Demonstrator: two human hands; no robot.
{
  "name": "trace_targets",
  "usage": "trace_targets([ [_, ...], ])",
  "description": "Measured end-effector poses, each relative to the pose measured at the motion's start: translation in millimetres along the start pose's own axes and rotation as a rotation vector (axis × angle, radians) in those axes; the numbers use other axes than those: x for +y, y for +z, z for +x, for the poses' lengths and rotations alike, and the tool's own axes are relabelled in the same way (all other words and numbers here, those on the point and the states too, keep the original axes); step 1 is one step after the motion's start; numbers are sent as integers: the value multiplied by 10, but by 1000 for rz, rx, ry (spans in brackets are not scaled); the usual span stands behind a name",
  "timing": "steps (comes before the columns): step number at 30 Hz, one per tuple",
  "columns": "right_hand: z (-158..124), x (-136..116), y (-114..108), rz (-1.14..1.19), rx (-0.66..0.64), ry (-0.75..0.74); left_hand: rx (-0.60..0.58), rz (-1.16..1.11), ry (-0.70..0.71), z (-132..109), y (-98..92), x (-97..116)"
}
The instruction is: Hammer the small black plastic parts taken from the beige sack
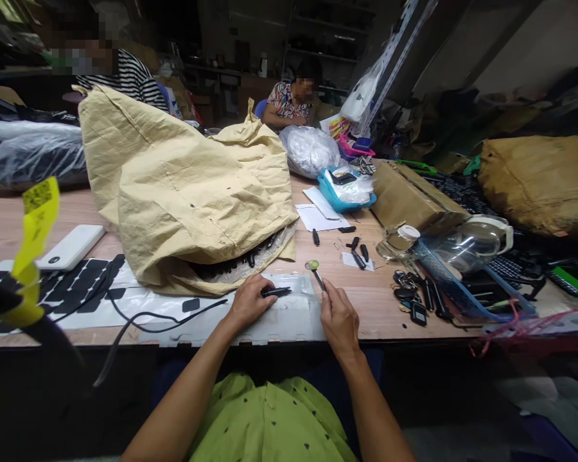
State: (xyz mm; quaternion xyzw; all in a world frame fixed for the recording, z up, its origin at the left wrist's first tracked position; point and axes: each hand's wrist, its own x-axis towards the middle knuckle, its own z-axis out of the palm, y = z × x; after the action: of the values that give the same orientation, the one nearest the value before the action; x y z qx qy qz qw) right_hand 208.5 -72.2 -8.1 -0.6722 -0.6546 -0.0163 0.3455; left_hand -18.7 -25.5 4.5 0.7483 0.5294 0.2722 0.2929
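Observation:
My left hand (247,301) is closed on a slim black plastic piece (277,291), which points to the right above a translucent mat (291,324). In my right hand (338,317), the fingers grip the handle of a small spoon-like metal tool (312,265) with yellow-green stuff at its round end. Just beyond the left hand lies the mouth of a large beige cloth sack (197,186), with dark pieces (251,258) showing inside. Several black pieces (359,256) lie past the right hand, near white paper (320,218).
At left are a white power bank (72,247), black stickers (77,282) and a loose cable (120,333). To the right stand a cardboard box (409,192), glass jug (481,237), blue tray (443,276) and keys (411,298). Two people sit across the table beyond a blue basket (337,200).

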Motion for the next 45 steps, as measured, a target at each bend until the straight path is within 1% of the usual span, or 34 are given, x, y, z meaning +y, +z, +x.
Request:
trace_targets([
  [1, -53, -72, -36, 73, -13, -27, -1, -3, -5, 2, 3, -1],
  [3, -156, -218, -95, 195, -80, -104, -7, -9, -19, 6, 11, -5],
  [5, -232, -336, -128, 270, -149, -171, -19, -14, -25, 13, 19, -13],
  [8, -290, -434, -133, 296, -179, -224, -31, -17, -19, 25, 28, -26],
  [11, -310, -455, -114, 239, -181, -251, -24, -13, -14, 34, 34, -31],
  [15, -307, -434, -119, 126, -213, -248, -30, -23, -31, 39, 36, -24],
  [21, -282, -390, -186, 161, -161, -204, -28, -25, -40, 34, 23, 4],
  [26, -290, -356, -173, 130, -191, -193, -27, -31, -48, 33, 18, 18],
  [28, -239, -328, -161, 117, -153, -160, -23, -30, -43, 29, 19, 20],
  [30, -142, -267, -136, 86, -90, -120, -8, -22, -39, 16, 26, 24],
  [32, -22, -166, -86, 14, -32, -79, 18, -5, -35, -3, 44, 28],
  [34, 87, -38, -14, -99, -3, -45, 46, 19, -26, -18, 72, 23],
  [38, 185, 177, 132, -290, 24, -69, 70, 61, 31, -5, 120, -13],
  [41, 173, 227, 185, -340, 41, -88, 75, 71, 107, -36, 115, 10],
  [43, 159, 224, 193, -347, 38, -86, 57, 26, 232, -150, 122, 84],
  [44, 155, 218, 192, -351, 35, -84, 16, -19, 323, -242, 142, 132],
  [45, 154, 213, 190, -355, 32, -83, -51, -74, 419, -355, 177, 179],
])
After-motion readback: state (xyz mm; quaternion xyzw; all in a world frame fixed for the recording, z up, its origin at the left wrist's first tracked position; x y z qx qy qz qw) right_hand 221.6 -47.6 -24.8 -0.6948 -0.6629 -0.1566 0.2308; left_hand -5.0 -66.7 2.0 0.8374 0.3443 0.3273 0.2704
